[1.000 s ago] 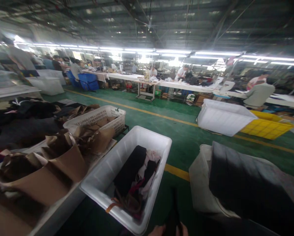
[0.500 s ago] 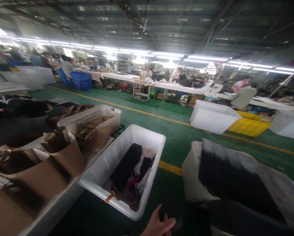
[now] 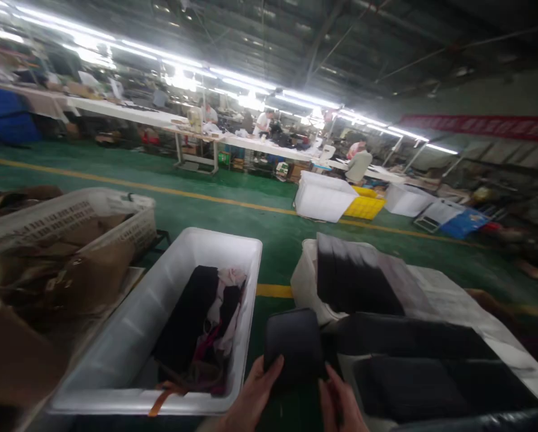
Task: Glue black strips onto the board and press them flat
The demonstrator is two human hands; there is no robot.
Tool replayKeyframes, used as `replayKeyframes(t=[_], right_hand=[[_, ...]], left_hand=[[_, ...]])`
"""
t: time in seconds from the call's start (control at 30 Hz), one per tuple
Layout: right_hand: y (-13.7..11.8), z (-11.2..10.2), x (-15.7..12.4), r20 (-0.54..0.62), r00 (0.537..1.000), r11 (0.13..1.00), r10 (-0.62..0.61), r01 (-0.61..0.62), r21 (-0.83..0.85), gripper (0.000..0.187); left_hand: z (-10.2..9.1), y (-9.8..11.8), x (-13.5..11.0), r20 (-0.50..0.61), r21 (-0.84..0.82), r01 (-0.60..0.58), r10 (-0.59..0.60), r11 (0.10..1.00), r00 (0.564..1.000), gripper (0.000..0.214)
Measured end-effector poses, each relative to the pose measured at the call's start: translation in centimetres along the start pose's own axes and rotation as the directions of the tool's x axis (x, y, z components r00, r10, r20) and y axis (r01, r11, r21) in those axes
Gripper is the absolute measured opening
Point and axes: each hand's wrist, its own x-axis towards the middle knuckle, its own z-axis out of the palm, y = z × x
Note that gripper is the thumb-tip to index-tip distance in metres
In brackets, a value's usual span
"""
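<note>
Low in the middle I hold up a black flat piece with rounded corners (image 3: 293,345), rather like a pouch; its exact kind is unclear. My left hand (image 3: 257,387) grips its lower left side, the thumb lying over the front. At the lower right edge, the fingers of my right hand (image 3: 338,396) are closed on the piece, partly blurred. Just left of my hands stands a white plastic tub (image 3: 129,336) with black folded fabric (image 3: 190,318) and pale and magenta scraps inside. An orange strap (image 3: 161,399) hangs over the tub's near rim.
To the right, black sheets (image 3: 413,339) lie across white bins. At the left are a slatted white basket (image 3: 138,225) and brown pieces (image 3: 89,276). Beyond the green floor stand a white bin (image 3: 323,198), a yellow bin (image 3: 365,204) and long worktables with several people.
My view has swung right, so the tub sits further left. My right hand has come into view at the black piece, which my left hand now holds higher and more plainly visible.
</note>
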Motion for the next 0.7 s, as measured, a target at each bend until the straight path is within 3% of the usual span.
replayKeyframes(t=[0.07,0.13,0.2,0.27,0.4,0.57,0.7], right_hand=[[-0.3,-1.5,1.8,-0.039,0.993,0.99,0.11,-0.106,0.096,0.062],[-0.7,-2.3,3.0,0.056,0.984,0.95,0.172,-0.18,0.256,0.066],[-1.1,-2.4,3.4,0.198,0.968,0.901,0.151,-0.218,0.376,0.061],[-1.4,-2.1,3.1,0.238,0.963,0.88,0.124,-0.217,0.422,0.053],[-1.1,-1.1,1.2,0.095,0.971,0.867,0.22,-0.239,0.437,0.052],[-0.5,-0.9,-0.5,-0.097,0.93,0.856,0.354,-0.281,0.433,0.059],[-1.0,-1.7,-0.3,-0.061,0.945,0.846,0.323,-0.258,0.467,0.051]], left_hand=[[0.2,0.4,0.1,-0.015,0.088,0.029,-0.027,0.996,1.0,0.077],[0.3,0.5,0.3,-0.023,0.169,0.058,-0.055,0.984,0.998,0.081],[0.5,0.6,0.4,-0.03,0.217,0.097,-0.092,0.971,0.995,0.082],[0.9,0.9,0.3,-0.003,0.257,0.13,-0.134,0.958,0.991,0.08],[2.3,2.0,-0.2,0.056,0.374,0.14,-0.173,0.917,0.983,0.074],[4.1,2.2,-0.7,0.169,0.377,0.203,-0.283,0.904,0.944,0.075],[4.3,1.4,-0.3,0.17,0.393,0.191,-0.275,0.899,0.946,0.077]])
